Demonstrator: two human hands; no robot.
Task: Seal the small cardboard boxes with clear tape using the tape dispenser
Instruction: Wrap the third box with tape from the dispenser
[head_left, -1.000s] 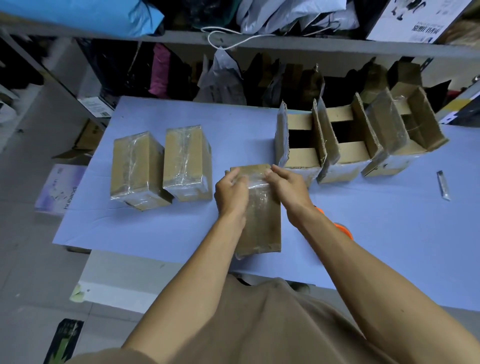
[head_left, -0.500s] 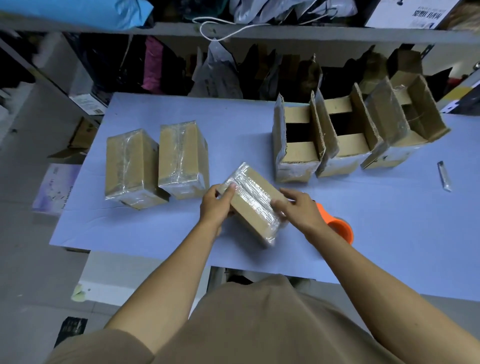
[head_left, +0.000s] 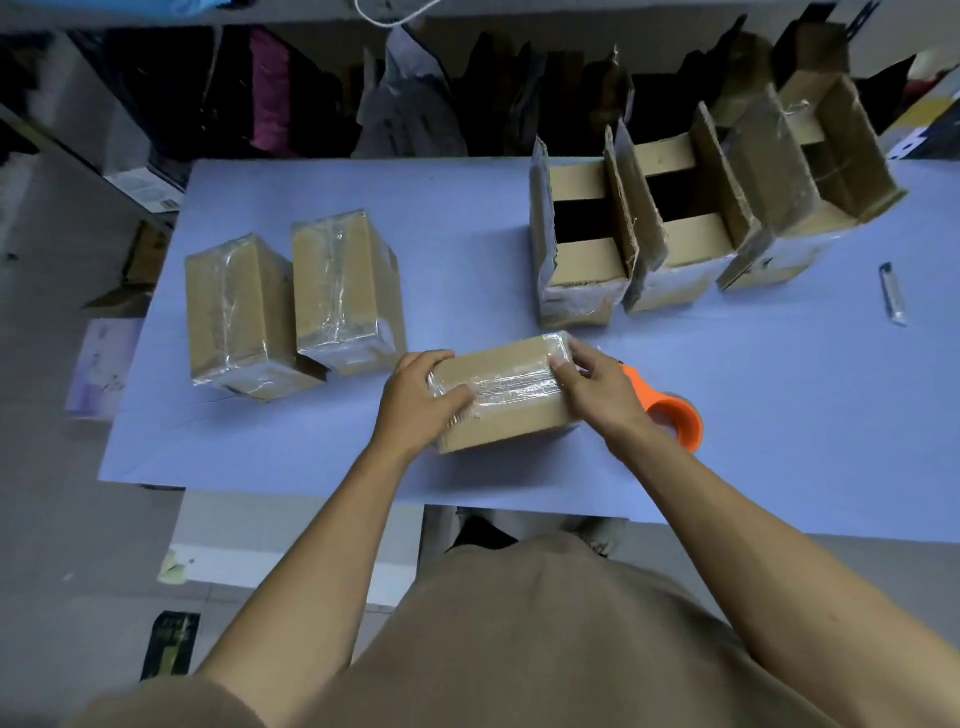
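On a blue table (head_left: 727, 415), three open boxes (head_left: 670, 234) wait; two sealed boxes (head_left: 291, 301) sit left. Left hand (head_left: 415, 397) and right hand (head_left: 597, 387) grip the taped box (head_left: 506, 392) by its ends, likely smoothing tape. Orange tape dispenser (head_left: 675, 415) rests beside.

My right hand (head_left: 597, 387) covering most of the orange tape dispenser (head_left: 675, 418), my left hand (head_left: 415, 397) hiding the near end of the box I hold (head_left: 504, 389), small grey object (head_left: 892, 293) at the table's right too small to name, shelf clutter blurred and cut off at the top.
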